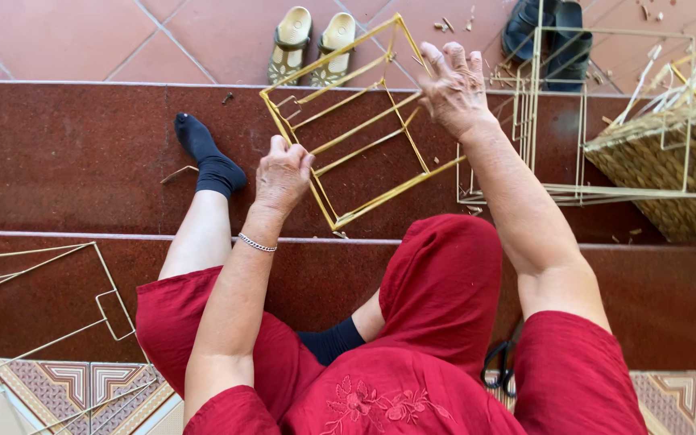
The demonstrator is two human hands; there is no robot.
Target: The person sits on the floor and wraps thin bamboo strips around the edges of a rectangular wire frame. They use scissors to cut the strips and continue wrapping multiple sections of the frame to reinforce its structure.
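I hold a yellow box-shaped wire frame up in front of me over dark red steps. My left hand grips its near left edge, fingers closed around the wire; a silver bracelet sits on that wrist. My right hand grasps the frame's upper right side, fingers curled over a wire. My legs in red clothing and a foot in a black sock stretch out below the frame.
More bare wire frames stand at the right beside a partly woven basket. Another bare frame lies at lower left. Beige sandals and dark shoes rest on the tiles. Black scissors lie by my right thigh.
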